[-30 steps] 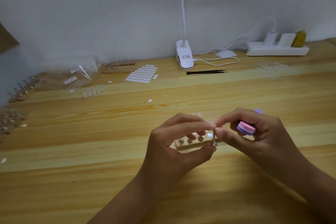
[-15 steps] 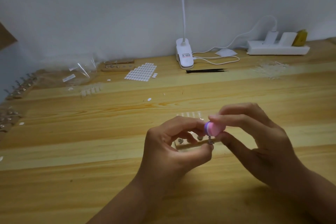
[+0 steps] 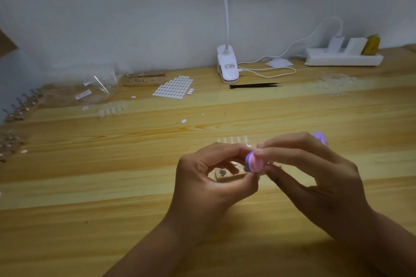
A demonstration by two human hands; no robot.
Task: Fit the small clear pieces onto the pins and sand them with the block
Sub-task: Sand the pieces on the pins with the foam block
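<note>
The pink-and-purple layered sanding block (image 3: 254,162), pinched by the right hand (image 3: 315,182), touched the small wooden pin holder (image 3: 226,176) gripped in the left hand (image 3: 207,186), over the middle of the worktop (image 3: 112,209). Too hard a stroke could flick the hidden clear piece off.

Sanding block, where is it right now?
Head view, near centre: the sanding block is pinched in the right hand, against fingertips of the left hand, just above the wooden pin holder.

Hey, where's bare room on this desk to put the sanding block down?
Bare wood: the near strip below the left hand and right hand, and the band between the tweezers and the right hand. Crowded: the back by the lamp clip and power strip, the sticker sheet, the left-edge pins.
</note>
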